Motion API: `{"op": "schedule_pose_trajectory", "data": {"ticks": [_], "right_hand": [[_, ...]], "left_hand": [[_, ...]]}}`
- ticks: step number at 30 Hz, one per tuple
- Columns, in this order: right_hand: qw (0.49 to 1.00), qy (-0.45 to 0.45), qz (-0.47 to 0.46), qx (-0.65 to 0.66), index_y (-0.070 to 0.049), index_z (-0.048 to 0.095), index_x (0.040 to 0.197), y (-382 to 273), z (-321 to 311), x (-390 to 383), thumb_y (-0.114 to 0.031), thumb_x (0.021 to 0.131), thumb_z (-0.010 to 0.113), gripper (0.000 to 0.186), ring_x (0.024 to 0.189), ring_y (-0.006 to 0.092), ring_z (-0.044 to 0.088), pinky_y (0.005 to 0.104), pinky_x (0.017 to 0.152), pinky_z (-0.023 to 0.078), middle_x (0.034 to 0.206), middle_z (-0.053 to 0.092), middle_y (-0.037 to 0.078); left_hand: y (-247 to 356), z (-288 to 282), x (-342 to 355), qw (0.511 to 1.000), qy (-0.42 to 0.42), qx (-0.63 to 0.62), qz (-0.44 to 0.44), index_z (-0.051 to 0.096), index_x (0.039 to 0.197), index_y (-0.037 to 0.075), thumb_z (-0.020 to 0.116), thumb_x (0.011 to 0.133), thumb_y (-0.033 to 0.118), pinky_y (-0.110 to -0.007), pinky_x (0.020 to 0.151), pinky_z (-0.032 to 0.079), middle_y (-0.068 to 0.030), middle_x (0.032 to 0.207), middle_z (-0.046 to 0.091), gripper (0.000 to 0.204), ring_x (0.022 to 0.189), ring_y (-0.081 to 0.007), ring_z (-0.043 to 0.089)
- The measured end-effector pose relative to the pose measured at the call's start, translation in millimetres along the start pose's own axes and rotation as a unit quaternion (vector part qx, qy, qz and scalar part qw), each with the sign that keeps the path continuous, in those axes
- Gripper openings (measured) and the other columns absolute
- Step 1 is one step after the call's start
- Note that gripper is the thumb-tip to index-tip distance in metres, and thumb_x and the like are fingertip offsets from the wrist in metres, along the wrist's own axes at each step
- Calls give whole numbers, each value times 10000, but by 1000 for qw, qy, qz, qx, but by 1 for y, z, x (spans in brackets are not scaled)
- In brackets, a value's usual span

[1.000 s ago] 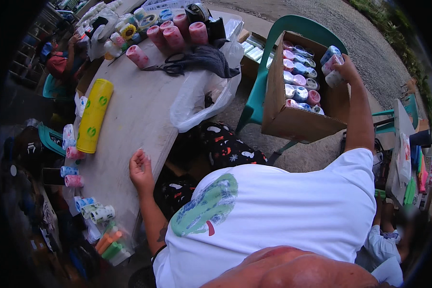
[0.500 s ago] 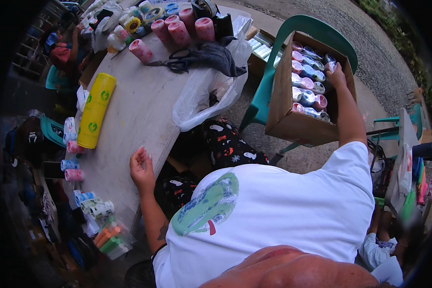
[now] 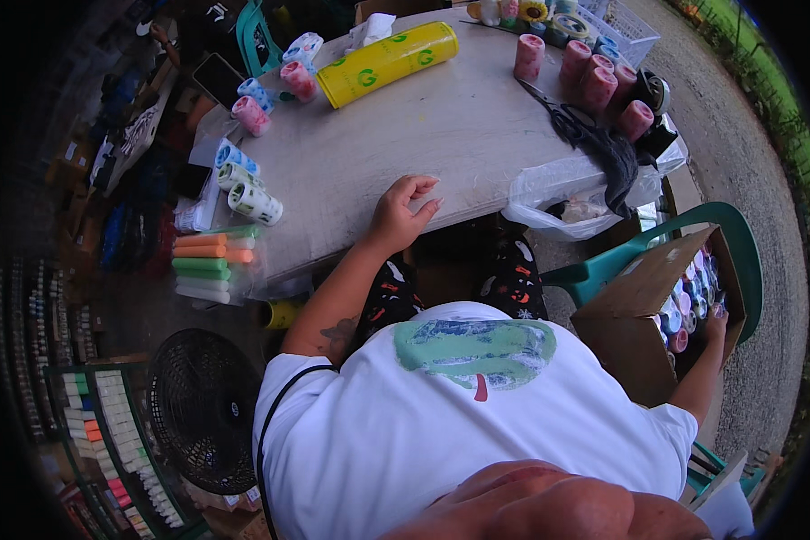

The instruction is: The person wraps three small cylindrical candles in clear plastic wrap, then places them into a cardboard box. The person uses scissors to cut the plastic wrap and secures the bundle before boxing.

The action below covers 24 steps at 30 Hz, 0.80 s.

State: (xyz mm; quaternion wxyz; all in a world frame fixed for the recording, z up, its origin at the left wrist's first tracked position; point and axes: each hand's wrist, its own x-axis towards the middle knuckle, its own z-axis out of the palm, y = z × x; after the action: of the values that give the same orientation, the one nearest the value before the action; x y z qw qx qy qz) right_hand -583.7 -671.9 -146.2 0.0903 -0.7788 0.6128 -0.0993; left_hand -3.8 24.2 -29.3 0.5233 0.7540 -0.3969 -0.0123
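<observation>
My right hand [image 3: 716, 322] reaches into a cardboard box [image 3: 621, 301] at the right, its fingers closed at a plastic-wrapped pillar candle [image 3: 719, 301] by the box's far side. Rows of wrapped candles [image 3: 684, 304] in pink, blue and white fill the box, which rests tilted on a green plastic chair [image 3: 594, 270]. Over the table's near edge, my left hand [image 3: 405, 211] is empty, its fingers loosely bent and apart. Ahead of it lies the wooden table [image 3: 369, 162], with a yellow roll of wrap [image 3: 389, 63] at the back.
Red-and-white candles [image 3: 599, 85] stand at the back right, beside black scissors [image 3: 562, 117] and a dark cloth [image 3: 610, 162]. A plastic bag [image 3: 549, 193] hangs over the edge. Patterned candles [image 3: 255, 203] and bagged coloured sticks [image 3: 211, 265] line the left. A black fan [image 3: 202, 409] stands lower left.
The view has turned right, so the table appears higher and the box lower at the right. My right hand stays at the box's wrapped candles. My left hand's fingers have turned rightward.
</observation>
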Motion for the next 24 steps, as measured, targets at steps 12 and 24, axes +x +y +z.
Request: {"op": "schedule_pose_trajectory", "data": {"ticks": [12, 24], "right_hand": [[899, 185, -365, 157, -96, 501, 1322, -408, -137, -173, -192, 925, 562, 413, 1192, 323, 521, 397, 991, 420, 1253, 552, 176], [674, -215, -609, 359, -37, 575, 1172, -658, -2, -364, -13, 842, 640, 337, 1064, 283, 584, 338, 909, 468, 1168, 579, 135]], "left_hand": [[18, -50, -28, 999, -30, -23, -30, 598, 1118, 36, 668, 850, 45, -281, 889, 481, -61, 1069, 612, 277, 991, -143, 592], [24, -110, -111, 993, 74, 51, -81, 618, 1053, 31, 683, 827, 57, -319, 856, 502, -94, 1035, 637, 236, 945, -205, 635]]}}
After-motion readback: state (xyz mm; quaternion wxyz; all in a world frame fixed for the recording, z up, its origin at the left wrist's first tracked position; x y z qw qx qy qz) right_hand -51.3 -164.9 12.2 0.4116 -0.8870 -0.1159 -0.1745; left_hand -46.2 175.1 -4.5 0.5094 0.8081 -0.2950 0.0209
